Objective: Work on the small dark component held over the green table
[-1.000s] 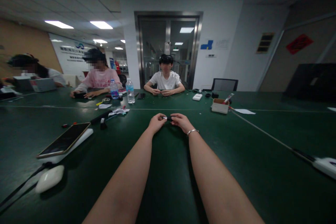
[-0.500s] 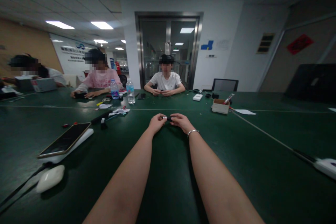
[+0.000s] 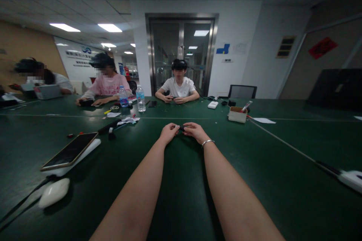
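A small dark object [image 3: 181, 128] spans the narrow gap between my two hands, above the green table [image 3: 183, 180]. My left hand [image 3: 169, 132] pinches its left end between thumb and fingers. On the other end, my right hand [image 3: 195, 131] is closed in the same way, with a silver bracelet at the wrist. The fingers cover much of the object, so its exact shape cannot be made out.
To the left lie a phone [image 3: 70, 150] on a white block and a white case [image 3: 54, 192]. Water bottles [image 3: 140, 98] and paper scraps stand farther back. A small box [image 3: 237, 114] is at right. Three people sit across the table.
The fingers of my left hand have shifted slightly on the dark object, and the bright spot near its left end no longer shows. Both arms have stayed in place.
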A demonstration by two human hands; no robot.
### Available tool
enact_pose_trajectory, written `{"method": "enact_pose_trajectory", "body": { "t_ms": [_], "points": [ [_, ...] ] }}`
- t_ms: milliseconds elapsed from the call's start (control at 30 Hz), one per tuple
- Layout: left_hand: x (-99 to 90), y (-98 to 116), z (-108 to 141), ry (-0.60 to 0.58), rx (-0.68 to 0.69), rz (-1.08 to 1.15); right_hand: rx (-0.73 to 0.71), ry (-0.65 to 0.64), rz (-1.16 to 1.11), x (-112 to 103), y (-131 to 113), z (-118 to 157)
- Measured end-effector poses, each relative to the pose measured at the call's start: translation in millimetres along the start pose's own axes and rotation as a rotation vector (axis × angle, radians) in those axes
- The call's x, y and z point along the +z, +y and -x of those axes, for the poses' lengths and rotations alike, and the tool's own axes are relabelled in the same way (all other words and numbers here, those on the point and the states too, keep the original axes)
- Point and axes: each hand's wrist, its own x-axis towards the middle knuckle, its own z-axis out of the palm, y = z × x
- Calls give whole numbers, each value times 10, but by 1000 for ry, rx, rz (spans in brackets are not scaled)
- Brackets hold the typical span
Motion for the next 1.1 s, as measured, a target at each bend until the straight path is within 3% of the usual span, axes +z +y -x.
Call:
{"method": "enact_pose_trajectory", "body": {
  "t_ms": [433, 700, 1100],
  "points": [
    [-11, 15, 4, 42, 15, -97, 5, 5, -2, 9, -23, 24],
    [2, 61, 27, 61, -15, -31, 7, 17, -18, 1, 0, 1],
    [-26, 82, 48, 91, 75, -22, 6, 22, -19, 5, 2, 0]
  ]
}}
